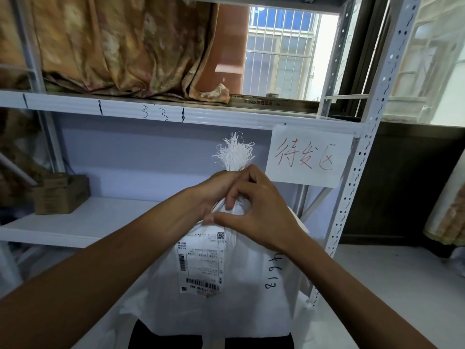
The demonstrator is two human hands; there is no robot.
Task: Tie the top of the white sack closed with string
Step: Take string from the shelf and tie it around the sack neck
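A white sack (246, 306) stands upright in front of me with a shipping label (201, 263) on its face and handwritten digits on its right side. Its top is bunched into a neck, and a frayed white tuft (235, 154) sticks up above my hands. My left hand (214, 195) is wrapped around the neck. My right hand (254, 207) lies over the neck from the right, thumb and fingers pinching a thin white string (218, 207) that runs slanting down to the left across the neck.
A white metal shelving rack (176, 114) stands right behind the sack, with a paper sign (309, 157) in red writing hung on it. A cardboard box (60, 195) sits on the lower shelf at the left. Curtain fabric (113, 46) lies on the upper shelf.
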